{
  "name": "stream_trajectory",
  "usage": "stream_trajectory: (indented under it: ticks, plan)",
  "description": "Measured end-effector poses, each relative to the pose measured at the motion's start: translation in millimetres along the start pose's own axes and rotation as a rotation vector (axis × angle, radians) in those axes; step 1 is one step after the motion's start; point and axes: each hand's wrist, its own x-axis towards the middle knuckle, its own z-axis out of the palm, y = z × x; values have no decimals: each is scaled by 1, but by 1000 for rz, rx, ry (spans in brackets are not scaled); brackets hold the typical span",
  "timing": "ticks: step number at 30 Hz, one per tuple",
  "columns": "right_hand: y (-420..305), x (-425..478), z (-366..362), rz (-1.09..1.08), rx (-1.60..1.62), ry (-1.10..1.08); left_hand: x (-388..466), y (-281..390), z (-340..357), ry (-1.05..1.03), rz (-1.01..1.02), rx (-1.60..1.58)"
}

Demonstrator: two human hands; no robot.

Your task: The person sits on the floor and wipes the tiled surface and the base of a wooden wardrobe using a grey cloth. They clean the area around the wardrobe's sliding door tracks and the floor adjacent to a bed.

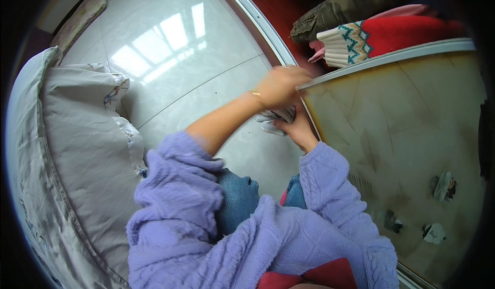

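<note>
My right hand (pixel 301 130) grips a crumpled grey-white cloth (pixel 275 123) low beside the edge of a sliding wardrobe door (pixel 367 111). Above it, my left hand (pixel 284 84) reaches across to the door's front corner, by the opening. Motion blurs this hand, and its fingertips are hidden, so whether it holds anything does not show. A bracelet circles the left wrist. Just past the corner, inside the wardrobe, lies a red knitted garment (pixel 406 34) with a white ribbed, patterned cuff. A camouflage garment (pixel 340 11) with studs lies behind it.
On my left stands a bed with a grey cover (pixel 85 126) and floral ruffle. Pale glossy floor tiles (pixel 185 80) reflect a window. A metal door track (pixel 255 14) edges the wardrobe. Torn stickers (pixel 434 233) mark the door panel. A padded object (pixel 83 16) stands at far left.
</note>
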Motion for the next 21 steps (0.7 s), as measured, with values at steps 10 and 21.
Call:
stream_trajectory:
  ticks: [10, 21]
  plan:
    - [-19, 24, 38, -71, -121, 36, -121, -18, 5, 108, -666, -137]
    - [12, 172, -11, -190, -487, 384, -193, -36, -30, 223, -1310, -1289]
